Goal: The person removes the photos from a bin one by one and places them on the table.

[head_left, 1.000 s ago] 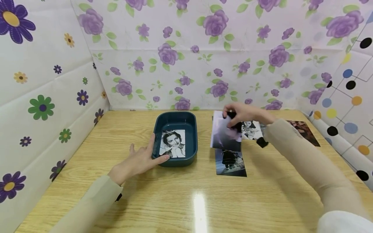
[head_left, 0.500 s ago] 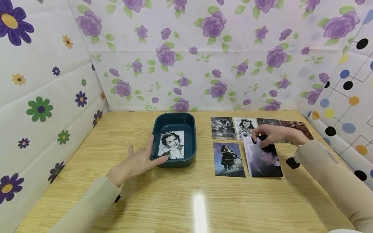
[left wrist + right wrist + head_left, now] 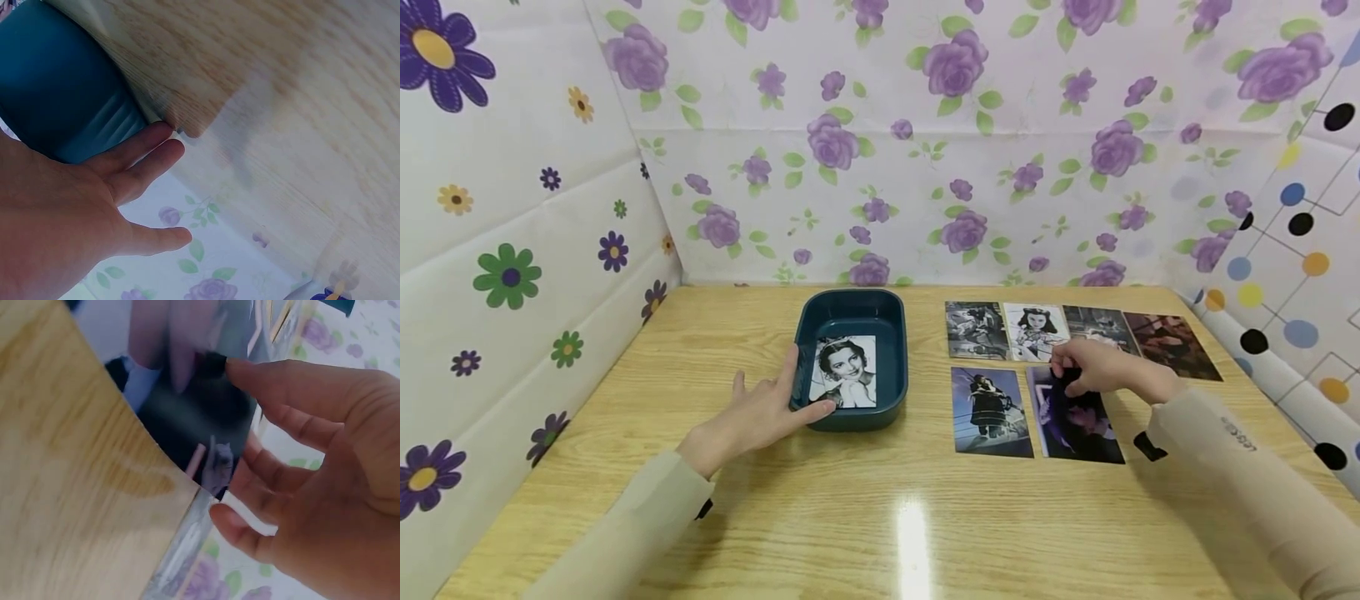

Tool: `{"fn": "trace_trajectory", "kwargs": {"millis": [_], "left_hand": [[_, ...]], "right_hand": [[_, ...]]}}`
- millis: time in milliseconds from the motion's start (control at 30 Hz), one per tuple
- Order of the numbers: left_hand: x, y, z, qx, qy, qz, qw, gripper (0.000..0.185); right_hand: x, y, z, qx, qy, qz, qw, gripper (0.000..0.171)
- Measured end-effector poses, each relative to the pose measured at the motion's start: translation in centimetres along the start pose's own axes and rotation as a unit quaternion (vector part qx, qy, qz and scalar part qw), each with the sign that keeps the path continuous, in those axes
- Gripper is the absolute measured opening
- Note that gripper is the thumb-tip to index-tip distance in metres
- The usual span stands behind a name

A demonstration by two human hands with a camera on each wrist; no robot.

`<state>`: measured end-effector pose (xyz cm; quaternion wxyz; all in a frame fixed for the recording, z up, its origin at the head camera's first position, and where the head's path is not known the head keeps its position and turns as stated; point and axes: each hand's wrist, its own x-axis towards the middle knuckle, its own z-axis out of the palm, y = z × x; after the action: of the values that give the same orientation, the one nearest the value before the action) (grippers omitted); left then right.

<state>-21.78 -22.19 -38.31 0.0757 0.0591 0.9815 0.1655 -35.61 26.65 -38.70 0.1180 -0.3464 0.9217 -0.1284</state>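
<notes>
Nearest the front edge of the surface (image 3: 865,517) only the two sleeved forearms cross the wood. The left hand (image 3: 760,417) lies left of centre, palm down, its fingers straight and slightly spread, fingertips against the near left wall of the tray (image 3: 895,379). The left wrist view adds what the head view cannot: the fingers (image 3: 140,156) press flat along the tray's blue outer wall (image 3: 56,94), curled round nothing.

Inside the tray lies a portrait (image 3: 844,371), face up.

Toward the right, a dark photo (image 3: 1078,421) lies flat in a near row, just beside a ship photo (image 3: 990,412) on its left. The right hand (image 3: 1093,367) rests at the dark photo's far edge, wrist raised, fingers bent down onto it. The right wrist view shows more: the thumb lies on the photo's glossy face (image 3: 187,406) while the other fingers (image 3: 250,531) sit loosely apart at its edge and corner; whether they pinch it or only touch it I cannot tell.

Behind, along the far right edge, four more photos (image 3: 1078,329) lie in a row, edges nearly touching.
</notes>
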Motion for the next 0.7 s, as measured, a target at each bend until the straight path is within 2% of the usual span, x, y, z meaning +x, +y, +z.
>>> {"fn": "trace_trajectory", "kwargs": {"millis": [100,167,267,333,500,600,700], "left_hand": [[0.0,0.0,-0.1,-0.003,0.000,0.002,1.0000,0.115],[-0.1,0.0,-0.1,-0.004,-0.001,0.002,1.0000,0.115],[-0.1,0.0,-0.1,0.000,-0.002,0.002,1.0000,0.116],[-0.1,0.1,-0.1,0.002,-0.004,0.001,1.0000,0.116],[-0.2,0.0,0.1,-0.001,-0.007,0.000,1.0000,0.115],[-0.2,0.0,0.1,-0.006,-0.006,0.000,1.0000,0.115],[-0.1,0.0,0.0,-0.003,-0.004,0.000,1.0000,0.115]], "right_hand": [[0.1,-0.5,0.0,-0.052,0.019,0.010,0.998,0.027],[0.4,-1.0,-0.1,-0.060,0.024,0.009,0.998,0.027],[1.8,-1.9,-0.6,-0.011,0.033,-0.018,0.999,0.020],[3.2,-2.9,-1.1,0.048,0.042,-0.044,0.997,0.014],[8.2,-7.0,-2.6,0.180,0.034,-0.105,0.978,0.009],[11.8,-10.0,-3.4,0.212,0.018,-0.119,0.970,0.014],[15.4,-12.7,-3.7,0.216,0.008,-0.134,0.967,0.021]]}}
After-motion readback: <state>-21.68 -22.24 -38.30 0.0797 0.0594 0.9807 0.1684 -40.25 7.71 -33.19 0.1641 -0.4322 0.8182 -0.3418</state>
